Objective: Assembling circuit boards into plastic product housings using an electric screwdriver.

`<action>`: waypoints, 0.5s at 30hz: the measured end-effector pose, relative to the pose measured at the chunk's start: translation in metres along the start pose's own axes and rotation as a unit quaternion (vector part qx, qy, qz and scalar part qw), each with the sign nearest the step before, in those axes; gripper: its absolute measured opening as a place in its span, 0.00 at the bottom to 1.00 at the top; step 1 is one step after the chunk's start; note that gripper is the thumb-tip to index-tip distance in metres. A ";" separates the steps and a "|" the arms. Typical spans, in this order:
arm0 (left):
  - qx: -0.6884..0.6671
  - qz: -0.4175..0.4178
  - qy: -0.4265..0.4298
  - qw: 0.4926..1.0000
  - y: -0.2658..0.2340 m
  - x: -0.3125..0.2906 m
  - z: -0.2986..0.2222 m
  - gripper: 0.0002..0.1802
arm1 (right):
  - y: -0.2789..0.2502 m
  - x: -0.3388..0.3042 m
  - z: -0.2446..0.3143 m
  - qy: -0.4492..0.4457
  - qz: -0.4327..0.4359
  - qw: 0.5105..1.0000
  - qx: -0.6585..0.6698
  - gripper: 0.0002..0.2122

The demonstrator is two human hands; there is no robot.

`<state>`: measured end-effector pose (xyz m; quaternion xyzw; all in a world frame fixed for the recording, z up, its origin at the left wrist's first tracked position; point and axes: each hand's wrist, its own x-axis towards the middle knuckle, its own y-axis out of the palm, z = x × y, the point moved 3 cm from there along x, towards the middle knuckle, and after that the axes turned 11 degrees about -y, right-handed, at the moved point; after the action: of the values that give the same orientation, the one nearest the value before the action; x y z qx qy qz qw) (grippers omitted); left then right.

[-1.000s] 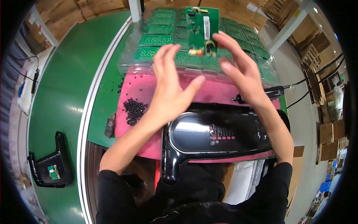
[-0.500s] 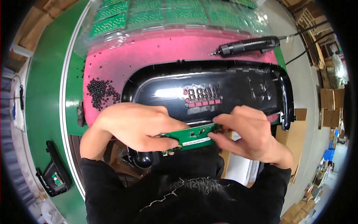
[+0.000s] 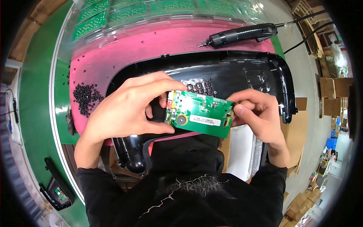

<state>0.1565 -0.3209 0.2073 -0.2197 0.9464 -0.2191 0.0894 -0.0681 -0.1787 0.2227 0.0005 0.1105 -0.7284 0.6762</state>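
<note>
A green circuit board is held between my two hands, component side up, above the near edge of a black plastic housing. My left hand grips its left end, with the thumb at the lower corner and fingers at the upper one. At the board's right end, my right hand pinches the edge between thumb and fingers. A white label and a round dark part show on the board. The housing lies on a pink mat; its digit-shaped cutouts are partly covered by the board.
Beyond the housing lies a black electric screwdriver, its cord running right. Small black screws are heaped on the mat's left. Clear trays of green boards stand at the back. Another black housing sits far left.
The board has turned from a steep tilt to face up, and has risen toward the housing. Both hands moved up with it; the left hand's grip now spans the board's left end.
</note>
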 end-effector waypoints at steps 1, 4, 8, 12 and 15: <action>0.024 -0.014 -0.012 1.000 0.001 0.000 0.001 0.36 | 0.001 0.002 -0.003 0.002 0.019 0.999 0.036 0.15; 0.061 -0.031 -0.010 0.998 -0.003 0.000 0.006 0.36 | 0.000 0.013 -0.006 -0.093 0.083 0.990 -0.069 0.30; 0.102 -0.052 -0.011 0.993 -0.002 0.001 0.011 0.36 | 0.000 0.025 -0.015 -0.160 0.068 0.968 -0.179 0.31; 0.149 -0.070 -0.041 0.985 -0.003 0.004 0.012 0.37 | -0.008 0.050 -0.013 -0.241 0.078 0.926 -0.281 0.29; 0.182 -0.086 -0.027 0.979 -0.005 0.003 0.014 0.38 | -0.006 0.053 -0.012 -0.246 0.068 0.919 -0.300 0.29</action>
<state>0.1595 -0.3313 0.1969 -0.2858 0.8657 -0.3884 0.1344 -0.0803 -0.2285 0.2043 -0.3744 0.1537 -0.5902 0.6985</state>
